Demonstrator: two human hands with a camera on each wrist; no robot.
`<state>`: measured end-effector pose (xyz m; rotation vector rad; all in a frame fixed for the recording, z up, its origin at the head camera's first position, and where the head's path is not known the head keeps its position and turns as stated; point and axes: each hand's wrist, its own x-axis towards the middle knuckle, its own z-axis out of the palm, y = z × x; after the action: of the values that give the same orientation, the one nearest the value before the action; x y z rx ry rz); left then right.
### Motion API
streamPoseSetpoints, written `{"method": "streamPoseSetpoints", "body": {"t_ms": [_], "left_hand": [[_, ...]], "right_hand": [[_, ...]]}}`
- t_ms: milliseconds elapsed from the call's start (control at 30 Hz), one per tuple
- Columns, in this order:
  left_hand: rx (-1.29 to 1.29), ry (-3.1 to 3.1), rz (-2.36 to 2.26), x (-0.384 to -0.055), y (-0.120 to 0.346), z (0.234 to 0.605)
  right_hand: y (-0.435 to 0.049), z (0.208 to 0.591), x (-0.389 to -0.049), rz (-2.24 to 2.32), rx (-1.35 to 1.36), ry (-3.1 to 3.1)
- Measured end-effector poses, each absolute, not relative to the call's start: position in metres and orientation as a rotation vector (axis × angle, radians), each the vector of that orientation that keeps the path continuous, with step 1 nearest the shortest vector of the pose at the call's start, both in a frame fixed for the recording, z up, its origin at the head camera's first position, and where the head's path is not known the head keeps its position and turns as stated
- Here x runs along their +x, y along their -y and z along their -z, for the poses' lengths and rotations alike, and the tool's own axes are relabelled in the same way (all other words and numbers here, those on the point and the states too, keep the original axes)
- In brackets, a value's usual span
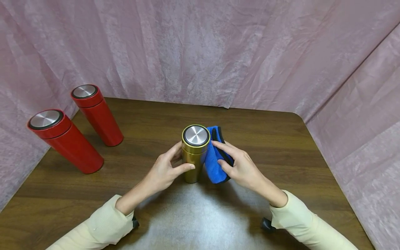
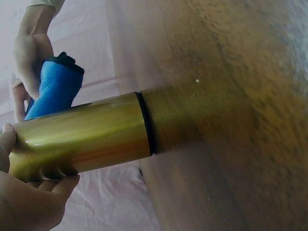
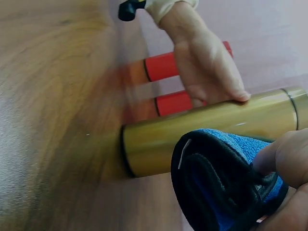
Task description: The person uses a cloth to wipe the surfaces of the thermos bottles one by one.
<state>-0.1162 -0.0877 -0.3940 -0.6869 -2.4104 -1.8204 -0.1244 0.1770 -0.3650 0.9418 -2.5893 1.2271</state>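
A gold thermos flask (image 1: 194, 158) with a brushed-steel lid top stands upright on the wooden table. My left hand (image 1: 164, 171) grips its side, thumb toward me and fingers round the far side. On the flask's right, my right hand (image 1: 244, 169) pinches a folded blue cloth (image 1: 214, 168) with black edging. That cloth lies against the flask's upper wall. In the right wrist view the cloth (image 3: 226, 178) is rolled in layers, and it covers part of the gold flask (image 3: 202, 130). The flask's black base ring (image 2: 147, 123) shows in the left wrist view.
Two red thermos flasks, a nearer one (image 1: 73, 146) and a farther one (image 1: 100, 119), stand at the table's left. Pink curtains (image 1: 200, 52) hang behind and along the sides. The brown wooden table (image 1: 281, 149) has a rounded far-right corner.
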Motion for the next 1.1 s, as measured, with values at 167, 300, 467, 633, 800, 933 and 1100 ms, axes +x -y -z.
{"method": "streamPoseSetpoints", "body": {"t_ms": [167, 300, 467, 633, 800, 933, 1100], "left_hand": [[-0.692, 2.408, 1.813, -0.116, 0.088, 0.394], [-0.694, 2.406, 1.815, -0.117, 0.088, 0.394], [-0.704, 2.402, 1.819, -0.117, 0.088, 0.395], [-0.721, 2.393, 1.814, -0.118, 0.088, 0.396], [-0.719, 2.395, 1.817, -0.118, 0.088, 0.395], [-0.709, 2.398, 1.826, -0.118, 0.088, 0.394], [-0.715, 2.396, 1.82, -0.117, 0.088, 0.394]], "right_hand": [[-0.175, 0.376, -0.126, -1.195, 0.958, 2.62], [-0.174, 0.383, -0.128, -1.182, 0.97, 2.659], [-0.174, 0.391, -0.13, -1.16, 0.995, 2.705], [-0.172, 0.399, -0.132, -1.11, 1.038, 2.74], [-0.168, 0.402, -0.135, -1.024, 1.04, 2.84], [-0.164, 0.402, -0.138, -0.944, 0.992, 2.962], [-0.157, 0.398, -0.139, -0.853, 0.971, 3.049]]}}
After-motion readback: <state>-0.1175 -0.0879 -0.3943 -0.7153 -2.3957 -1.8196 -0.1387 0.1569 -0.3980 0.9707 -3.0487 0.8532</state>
